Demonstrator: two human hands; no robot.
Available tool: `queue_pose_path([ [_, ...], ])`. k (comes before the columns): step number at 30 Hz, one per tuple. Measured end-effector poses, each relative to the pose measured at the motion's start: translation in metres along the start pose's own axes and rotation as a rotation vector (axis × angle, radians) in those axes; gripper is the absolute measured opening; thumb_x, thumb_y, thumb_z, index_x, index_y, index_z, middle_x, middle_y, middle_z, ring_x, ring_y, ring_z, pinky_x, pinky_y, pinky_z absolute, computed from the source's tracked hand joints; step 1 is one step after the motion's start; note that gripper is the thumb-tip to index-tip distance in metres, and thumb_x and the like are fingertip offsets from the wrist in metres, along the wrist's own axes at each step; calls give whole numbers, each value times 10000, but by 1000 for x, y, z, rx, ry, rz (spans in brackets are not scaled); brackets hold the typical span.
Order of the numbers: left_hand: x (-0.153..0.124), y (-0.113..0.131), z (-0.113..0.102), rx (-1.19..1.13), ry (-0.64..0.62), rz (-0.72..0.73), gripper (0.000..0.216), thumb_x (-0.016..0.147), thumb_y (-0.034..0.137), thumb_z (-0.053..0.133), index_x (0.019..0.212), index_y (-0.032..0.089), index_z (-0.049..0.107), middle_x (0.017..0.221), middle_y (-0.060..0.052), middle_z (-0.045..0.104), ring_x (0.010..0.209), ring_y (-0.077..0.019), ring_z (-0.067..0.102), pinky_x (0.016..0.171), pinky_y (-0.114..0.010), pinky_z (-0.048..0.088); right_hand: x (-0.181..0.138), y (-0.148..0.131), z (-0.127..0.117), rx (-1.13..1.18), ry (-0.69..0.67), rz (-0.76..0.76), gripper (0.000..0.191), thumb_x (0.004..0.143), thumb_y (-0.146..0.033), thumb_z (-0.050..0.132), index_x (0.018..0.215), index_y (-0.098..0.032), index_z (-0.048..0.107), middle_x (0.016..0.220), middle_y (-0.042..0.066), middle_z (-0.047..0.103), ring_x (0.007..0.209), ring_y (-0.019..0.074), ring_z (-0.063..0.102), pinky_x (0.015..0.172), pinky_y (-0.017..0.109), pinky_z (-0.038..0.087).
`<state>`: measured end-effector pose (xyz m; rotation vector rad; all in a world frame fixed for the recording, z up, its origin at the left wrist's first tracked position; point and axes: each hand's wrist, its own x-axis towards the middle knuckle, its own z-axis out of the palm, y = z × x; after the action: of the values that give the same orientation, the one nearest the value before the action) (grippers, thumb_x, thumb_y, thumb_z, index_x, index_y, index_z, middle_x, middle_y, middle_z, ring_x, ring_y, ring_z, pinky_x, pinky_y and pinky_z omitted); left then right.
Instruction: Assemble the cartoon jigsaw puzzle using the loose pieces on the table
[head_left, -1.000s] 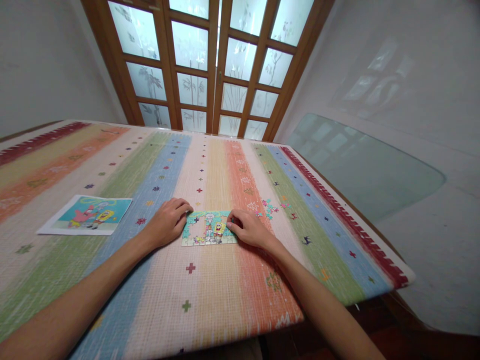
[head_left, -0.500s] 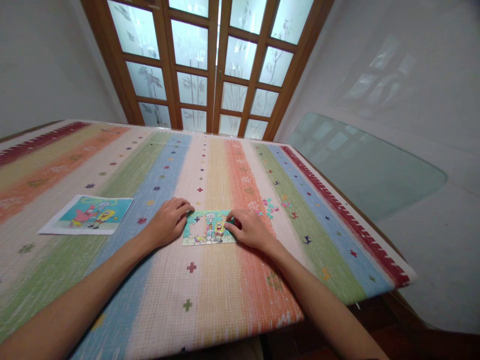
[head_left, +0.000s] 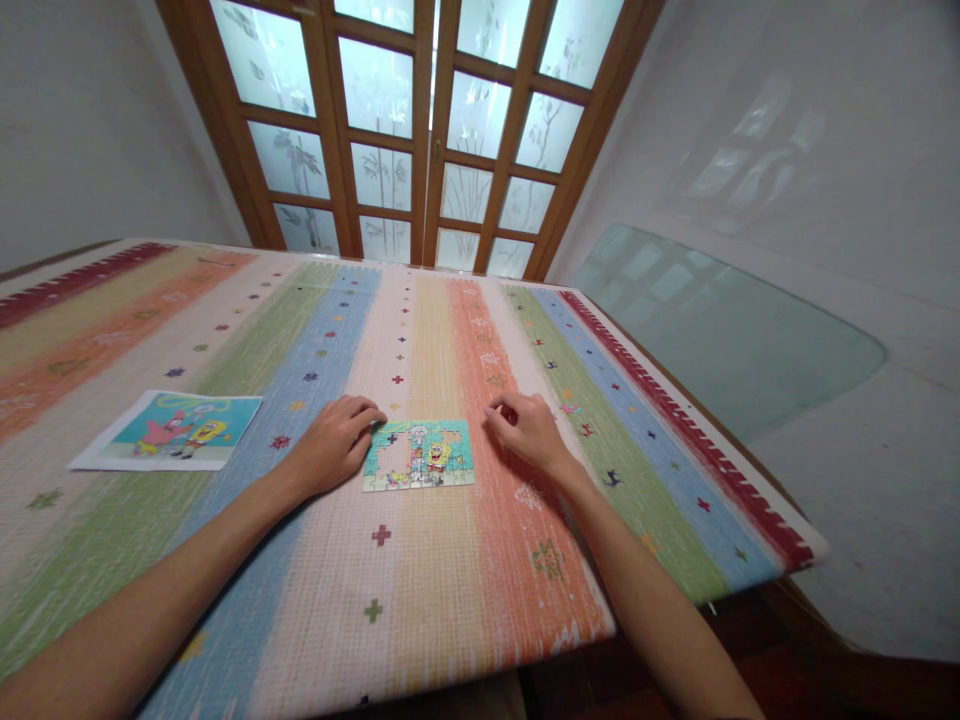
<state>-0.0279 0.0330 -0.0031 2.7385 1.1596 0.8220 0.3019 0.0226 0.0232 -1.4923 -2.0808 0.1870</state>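
At the left side of the table (head_left: 330,590), over a striped cloth (head_left: 442,580), I record a printed sheet (head_left: 169,432) lying flat, picture side up, with cartoon figures on a blue-green ground and a white margin. Next to the right, and apart from the sheet, I have the left hand (head_left: 335,440) low over the cloth, fingers loosely bent, fingertips at the upper left corner of the jigsaw puzzle (head_left: 418,470). The puzzle lies flat, nearer the table's near edge than its far edge but well in from it; a large gap in its left half shows the cloth beneath, and a smaller gap sits near its upper right corner. A pale tall figure and a yellow square figure can be made out on it. Just beyond its right edge, clear of the puzzle, I have the right hand (head_left: 529,432) with fingers curled and the thumb close to the index finger; whether a piece is pinched there I cannot tell. Past that hand, toward the table's right edge, I note small pink and teal loose pieces (head_left: 571,409). Outside the right edge, a glass panel (head_left: 720,320) stands by the wall.
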Motion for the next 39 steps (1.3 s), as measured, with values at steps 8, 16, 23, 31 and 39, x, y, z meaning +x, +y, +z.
queue_pose_path([
  [8,-1,-1,1,-10,-2,-12,243,970,162,409,1050,182,638,1061,-102,652,993,-275,591,865,-442,466,1,77,-45,-277,181,319,248,877,-195,546,955,-169,780,908,119,749,799,243,645,761,339,435],
  [16,0,0,1,6,-1,7,242,970,160,401,1047,178,629,1054,-103,646,993,-278,592,858,-440,465,-1,89,-23,-305,44,289,248,920,-320,600,1020,-178,778,910,114,684,884,254,619,812,348,431],
  [23,0,-2,1,7,-7,-2,235,959,149,413,1048,184,628,1068,-101,646,1005,-276,591,869,-440,467,4,95,-15,-192,62,290,107,837,-259,644,771,-181,676,824,85,675,785,214,602,738,312,440],
  [31,0,0,2,-9,4,-5,236,959,146,421,1041,186,639,1054,-99,647,990,-271,589,874,-439,473,0,96,-18,-182,78,303,133,823,-322,655,763,-203,656,777,78,645,787,239,589,740,347,429],
  [39,0,0,2,1,7,6,239,963,140,408,1048,181,627,1047,-102,644,987,-272,587,874,-444,472,2,95,-18,-75,78,353,146,788,-314,651,735,-221,552,724,47,638,678,202,577,630,307,407],
])
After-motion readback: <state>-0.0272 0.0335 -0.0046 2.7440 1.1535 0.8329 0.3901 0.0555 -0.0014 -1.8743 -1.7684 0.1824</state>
